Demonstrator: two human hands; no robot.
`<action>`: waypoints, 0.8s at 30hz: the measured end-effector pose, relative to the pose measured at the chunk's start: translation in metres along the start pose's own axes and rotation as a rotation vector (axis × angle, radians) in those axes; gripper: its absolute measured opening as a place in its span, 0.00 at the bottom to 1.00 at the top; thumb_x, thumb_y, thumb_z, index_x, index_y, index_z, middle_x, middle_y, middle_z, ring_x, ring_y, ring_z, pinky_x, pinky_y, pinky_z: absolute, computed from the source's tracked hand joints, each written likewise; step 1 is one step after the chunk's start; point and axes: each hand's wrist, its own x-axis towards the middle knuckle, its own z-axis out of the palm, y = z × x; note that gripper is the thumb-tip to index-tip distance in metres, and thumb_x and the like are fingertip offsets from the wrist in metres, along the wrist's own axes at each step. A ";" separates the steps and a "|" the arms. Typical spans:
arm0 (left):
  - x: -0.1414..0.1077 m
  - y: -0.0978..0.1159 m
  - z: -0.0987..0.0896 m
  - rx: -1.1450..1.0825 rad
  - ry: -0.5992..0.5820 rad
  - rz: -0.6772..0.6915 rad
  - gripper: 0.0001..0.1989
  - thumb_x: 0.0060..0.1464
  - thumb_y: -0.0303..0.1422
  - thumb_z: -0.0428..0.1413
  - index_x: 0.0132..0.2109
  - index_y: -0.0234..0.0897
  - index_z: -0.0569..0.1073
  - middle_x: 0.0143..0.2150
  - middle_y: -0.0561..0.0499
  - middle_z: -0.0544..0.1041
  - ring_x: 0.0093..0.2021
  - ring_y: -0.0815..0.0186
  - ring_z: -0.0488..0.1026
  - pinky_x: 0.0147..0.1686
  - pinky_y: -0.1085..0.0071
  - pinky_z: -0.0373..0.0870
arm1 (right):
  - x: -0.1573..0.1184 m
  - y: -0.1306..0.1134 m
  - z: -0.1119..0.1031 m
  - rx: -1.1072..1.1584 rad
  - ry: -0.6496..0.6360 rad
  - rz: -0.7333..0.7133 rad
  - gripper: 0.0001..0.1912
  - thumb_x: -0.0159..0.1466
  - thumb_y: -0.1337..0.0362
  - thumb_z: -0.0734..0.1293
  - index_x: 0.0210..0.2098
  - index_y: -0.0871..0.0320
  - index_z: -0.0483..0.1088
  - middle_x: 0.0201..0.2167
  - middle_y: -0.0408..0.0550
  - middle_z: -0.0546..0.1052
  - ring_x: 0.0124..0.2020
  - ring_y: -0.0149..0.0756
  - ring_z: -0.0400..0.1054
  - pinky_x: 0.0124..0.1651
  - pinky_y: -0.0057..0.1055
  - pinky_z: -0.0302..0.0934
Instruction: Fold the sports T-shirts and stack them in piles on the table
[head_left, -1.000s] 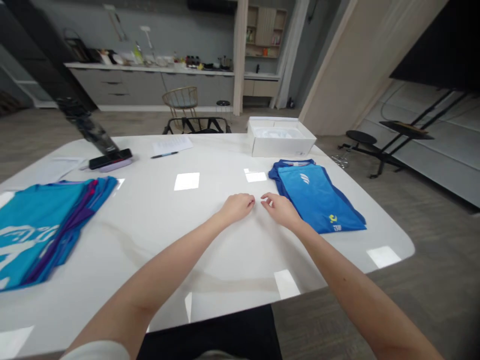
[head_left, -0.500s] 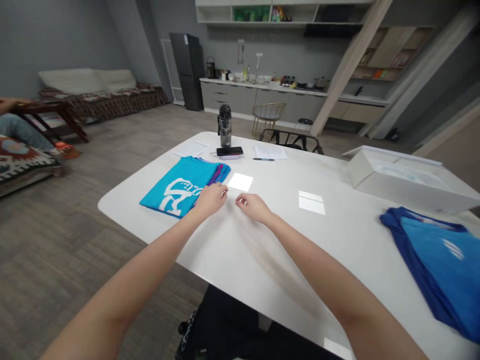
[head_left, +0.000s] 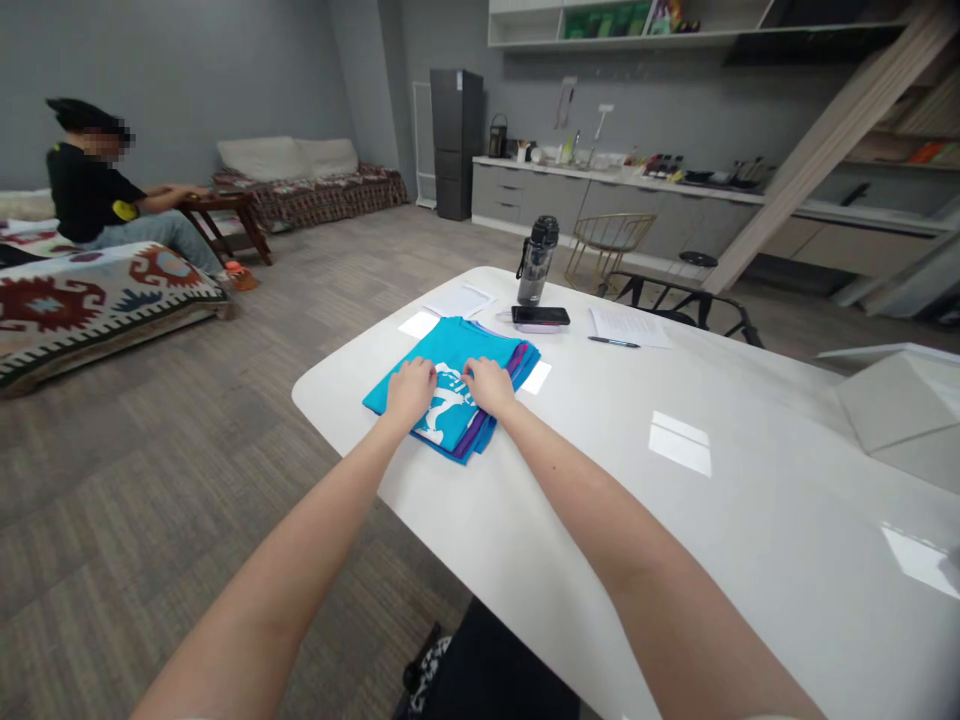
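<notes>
A stack of folded shirts [head_left: 465,340] lies near the left end of the white table, with a turquoise one bearing a white print on top and purple and blue edges showing at its right and front. My left hand [head_left: 412,389] rests on the left part of the top shirt, fingers curled. On the right part of the print is my right hand [head_left: 489,384], its fingers also bent. Whether either hand pinches the cloth cannot be made out, since the fingertips are small and partly hidden.
Behind the stack are papers [head_left: 459,300], a phone [head_left: 540,315], a bottle [head_left: 538,262] and a pen [head_left: 613,342]. A white box [head_left: 900,400] stands at the right. A person [head_left: 90,180] sits at the far left.
The view has turned left. Both hands have moved left onto the shirt stack; my right hand was over bare table before. The blue shirts at the right have left the view, and the seated person shows more fully.
</notes>
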 end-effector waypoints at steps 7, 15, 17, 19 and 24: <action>-0.003 0.009 0.002 0.034 0.042 -0.017 0.16 0.72 0.34 0.42 0.50 0.37 0.74 0.53 0.38 0.76 0.55 0.50 0.72 0.50 0.57 0.67 | -0.009 -0.001 0.001 -0.070 -0.078 -0.019 0.16 0.77 0.62 0.56 0.54 0.61 0.70 0.56 0.62 0.74 0.58 0.50 0.66 0.57 0.46 0.61; -0.016 0.073 0.001 -0.185 0.210 0.117 0.17 0.70 0.41 0.48 0.58 0.40 0.73 0.59 0.40 0.75 0.61 0.52 0.70 0.63 0.52 0.60 | -0.069 0.047 -0.054 0.003 0.065 -0.001 0.15 0.77 0.63 0.54 0.52 0.61 0.69 0.53 0.60 0.76 0.54 0.50 0.68 0.52 0.43 0.61; -0.021 0.106 0.003 -0.233 0.210 0.183 0.20 0.70 0.43 0.48 0.61 0.40 0.72 0.63 0.40 0.74 0.64 0.52 0.68 0.68 0.50 0.54 | -0.097 0.073 -0.073 0.027 0.100 0.046 0.14 0.77 0.63 0.54 0.51 0.60 0.69 0.52 0.59 0.76 0.54 0.49 0.68 0.52 0.41 0.60; -0.027 0.145 0.008 -0.258 0.189 0.251 0.23 0.69 0.45 0.48 0.65 0.41 0.70 0.67 0.39 0.71 0.69 0.50 0.64 0.72 0.45 0.46 | -0.130 0.102 -0.091 0.051 0.141 0.115 0.13 0.77 0.64 0.54 0.50 0.59 0.69 0.51 0.58 0.76 0.53 0.47 0.69 0.51 0.39 0.60; -0.054 0.262 0.031 -0.278 0.055 0.358 0.26 0.70 0.43 0.46 0.71 0.47 0.64 0.76 0.40 0.58 0.76 0.46 0.50 0.70 0.31 0.41 | -0.229 0.174 -0.118 0.100 0.242 0.313 0.11 0.77 0.64 0.55 0.47 0.58 0.68 0.49 0.56 0.76 0.49 0.44 0.70 0.50 0.36 0.59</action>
